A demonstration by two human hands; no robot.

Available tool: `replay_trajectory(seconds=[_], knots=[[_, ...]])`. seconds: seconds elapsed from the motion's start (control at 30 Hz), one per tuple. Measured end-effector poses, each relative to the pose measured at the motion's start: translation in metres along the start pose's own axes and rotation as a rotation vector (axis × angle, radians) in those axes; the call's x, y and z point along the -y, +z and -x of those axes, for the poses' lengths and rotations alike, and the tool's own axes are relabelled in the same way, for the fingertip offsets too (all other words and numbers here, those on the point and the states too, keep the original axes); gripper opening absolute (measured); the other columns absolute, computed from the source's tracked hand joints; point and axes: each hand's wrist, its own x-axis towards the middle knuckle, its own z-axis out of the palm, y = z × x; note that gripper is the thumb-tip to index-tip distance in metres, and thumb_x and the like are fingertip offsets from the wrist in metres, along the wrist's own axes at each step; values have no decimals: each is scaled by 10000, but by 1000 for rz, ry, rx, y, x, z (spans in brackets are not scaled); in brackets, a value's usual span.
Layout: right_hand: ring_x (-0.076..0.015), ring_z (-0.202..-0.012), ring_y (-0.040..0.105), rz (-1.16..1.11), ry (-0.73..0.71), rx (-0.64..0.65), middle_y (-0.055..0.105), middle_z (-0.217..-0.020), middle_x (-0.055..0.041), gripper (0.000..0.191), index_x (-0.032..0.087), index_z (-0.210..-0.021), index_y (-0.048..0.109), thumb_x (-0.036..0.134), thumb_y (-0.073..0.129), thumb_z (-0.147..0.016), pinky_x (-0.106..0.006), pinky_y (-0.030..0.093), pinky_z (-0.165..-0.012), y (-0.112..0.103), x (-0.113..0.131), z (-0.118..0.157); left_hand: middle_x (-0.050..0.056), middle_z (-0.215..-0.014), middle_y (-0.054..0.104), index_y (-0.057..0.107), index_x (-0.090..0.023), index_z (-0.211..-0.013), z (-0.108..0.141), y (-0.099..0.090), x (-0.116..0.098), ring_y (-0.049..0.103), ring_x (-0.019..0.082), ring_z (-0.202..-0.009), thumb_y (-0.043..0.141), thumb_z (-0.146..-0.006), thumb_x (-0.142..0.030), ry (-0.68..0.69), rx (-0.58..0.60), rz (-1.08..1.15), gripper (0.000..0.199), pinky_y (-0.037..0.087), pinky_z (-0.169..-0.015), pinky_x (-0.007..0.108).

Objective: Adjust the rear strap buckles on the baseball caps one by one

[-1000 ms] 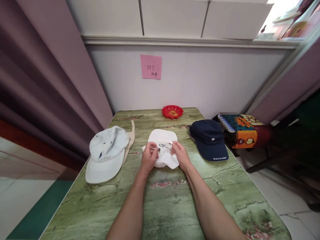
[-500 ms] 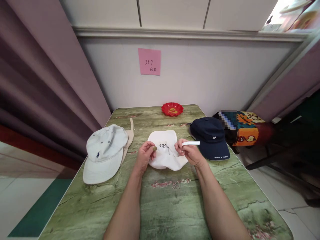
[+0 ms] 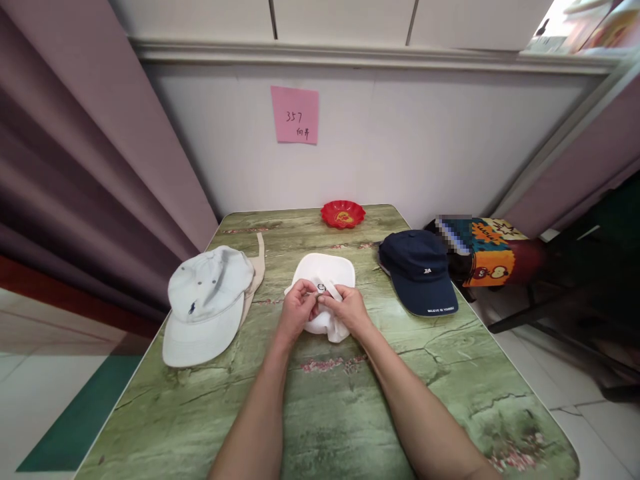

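In the middle of the table lies a white cap (image 3: 330,265), brim away from me, with dark lettering partly covered by my hands. My left hand (image 3: 299,310) is closed, its thumb and finger pinching the small brass-coloured buckle (image 3: 319,298) at one end of the cap's back. My right hand (image 3: 351,310) pinches the cap's white strap (image 3: 331,289), whose free end sticks up above the fingers. Both sets of fingertips meet over the cap. Whether the strap passes through the buckle is hidden by the fingers.
To the left sits a pale cap (image 3: 207,293) with a beige strap piece (image 3: 257,270) behind it. A navy cap (image 3: 417,270) is on the right. A red scalloped dish (image 3: 343,214) stands at the back of the green table (image 3: 340,413). Behind it rises a wall.
My hands have come together over the white cap, the right one moving left with the strap. The strap end now points up-left instead of right. The cap's near part has bunched up.
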Motion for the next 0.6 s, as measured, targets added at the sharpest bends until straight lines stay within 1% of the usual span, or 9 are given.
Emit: replay_trajectory(seconds=[0.07,0.13,0.17,0.23,0.3,0.33,0.4,0.47,0.6], knots=[[-123,-574,501,-6,-3,-8,632,-628,25,285,157,-726,706,399,808,-614,-242,378,-581,-2,-1,0,-79,-503,503,512,-214,-857,0,2,1,440,89,-407,646,-816,-367,14,-8,-35,207,330,-404,184],[-117,-558,493,-55,28,-5,633,-630,24,308,155,-737,698,401,819,-598,-241,376,-568,-4,-2,-1,-50,-566,561,560,-206,-878,1,4,1,492,99,-452,637,-818,-353,37,-21,-93,177,385,-441,197],[-113,-548,488,-90,49,-4,631,-631,25,323,154,-744,692,406,824,-590,-240,372,-561,-5,-3,-1,-20,-652,617,588,-200,-888,1,4,0,527,104,-490,634,-816,-344,64,-29,-127,167,420,-467,208],[-105,-531,477,-165,94,1,621,-626,29,361,152,-756,677,419,835,-571,-238,363,-545,-7,-4,-1,55,-918,686,648,-189,-901,2,3,-1,597,119,-599,625,-813,-318,149,-42,-206,158,487,-532,238],[-99,-517,467,-234,128,4,601,-606,37,394,155,-755,658,436,846,-554,-236,357,-532,-9,-5,-2,101,-1145,658,700,-188,-932,2,2,-1,636,137,-715,624,-809,-277,251,-33,-303,169,529,-604,265],[-96,-509,460,-260,141,5,587,-590,43,406,157,-748,648,445,852,-546,-235,352,-524,-9,-5,-2,111,-1201,642,717,-192,-961,1,1,-1,643,144,-756,633,-806,-257,295,-20,-348,188,539,-634,272],[-88,-493,439,-293,155,4,558,-560,53,422,162,-730,632,460,859,-536,-230,335,-505,-11,-4,-2,115,-1237,636,728,-203,-1026,0,0,1,643,142,-773,666,-801,-237,363,8,-407,237,544,-661,277],[-77,-470,409,-300,162,9,528,-530,63,435,163,-726,630,473,865,-533,-224,306,-480,-12,-2,-2,109,-1212,653,727,-206,-1044,0,-1,5,628,121,-713,700,-800,-250,423,2,-428,249,539,-636,266],[-45,-394,276,-243,154,43,408,-435,95,433,161,-694,620,533,824,-605,-216,176,-413,-14,-3,-3,80,-1113,693,727,-213,-1025,0,0,9,601,96,-619,690,-841,-262,539,-93,-558,194,531,-593,248]])
